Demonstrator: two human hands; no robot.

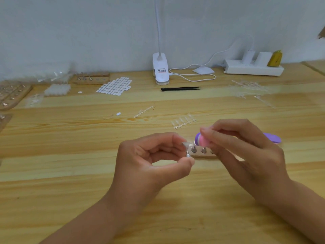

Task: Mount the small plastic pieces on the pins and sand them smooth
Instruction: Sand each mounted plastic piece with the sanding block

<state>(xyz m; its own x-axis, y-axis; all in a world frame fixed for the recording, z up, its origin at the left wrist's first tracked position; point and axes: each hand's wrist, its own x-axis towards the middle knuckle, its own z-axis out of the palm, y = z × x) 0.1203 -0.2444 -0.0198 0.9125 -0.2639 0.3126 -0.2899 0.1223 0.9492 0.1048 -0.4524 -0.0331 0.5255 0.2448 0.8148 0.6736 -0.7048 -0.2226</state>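
On the head camera I see the left hand [151, 161] pinching a small metal pin [187, 154] between thumb and forefinger. A clear plastic piece [186, 144] sits on top of the pin. The right hand [246, 150] grips a pink and purple sanding file [202, 140]. Its end is just beside the piece; I cannot tell if they touch. A wooden pin block [202, 153] lies on the table [88, 155] just behind the hands. Bare wood spreads to the left of the hands and toward me. A sprue of clear pieces [184, 121] lies near, behind the block, and black tweezers [181, 88] lie well apart, closer to the wall.
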